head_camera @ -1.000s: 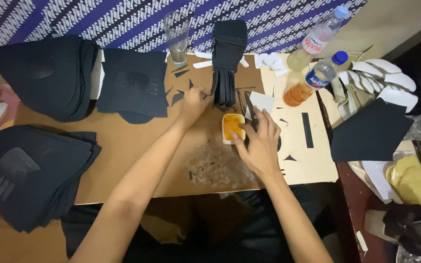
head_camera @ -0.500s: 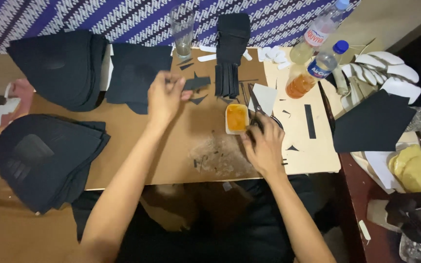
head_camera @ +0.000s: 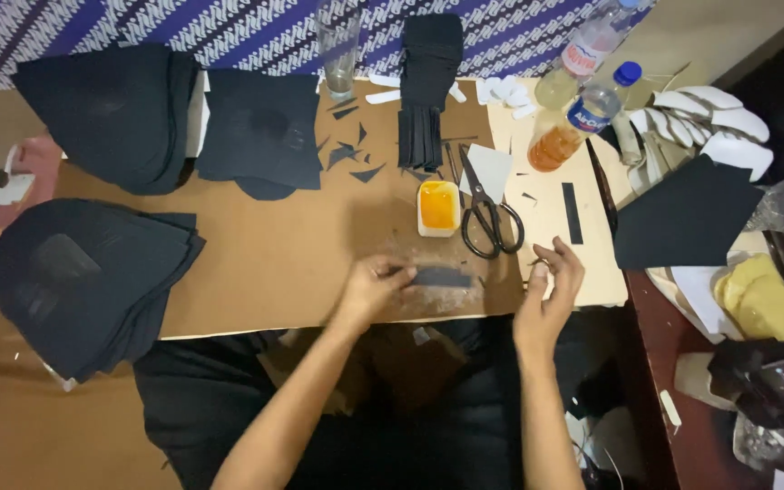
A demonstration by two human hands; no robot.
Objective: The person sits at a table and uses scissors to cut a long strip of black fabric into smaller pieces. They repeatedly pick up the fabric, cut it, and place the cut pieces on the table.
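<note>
My left hand [head_camera: 376,286] pinches one end of a narrow black strip [head_camera: 442,277] that lies flat on a glue-stained patch of the brown cardboard board [head_camera: 274,254]. My right hand [head_camera: 551,290] hovers to the right of the strip with its fingers apart and curled, holding nothing that I can see. Just beyond the strip sit a small square tub of orange glue [head_camera: 438,207] and black-handled scissors [head_camera: 487,213]. A stack of black strips [head_camera: 428,82] lies at the far edge.
Piles of black cut pieces sit at far left [head_camera: 111,113], left [head_camera: 83,281] and centre [head_camera: 265,132]. A tall glass [head_camera: 339,45], two plastic bottles [head_camera: 583,104], white cut-outs [head_camera: 700,109] and a black sheet [head_camera: 687,213] crowd the right.
My left hand came back from the far strips with a black strip and laid it on the near glue patch. My right hand moved off the glue tub, down and right.
</note>
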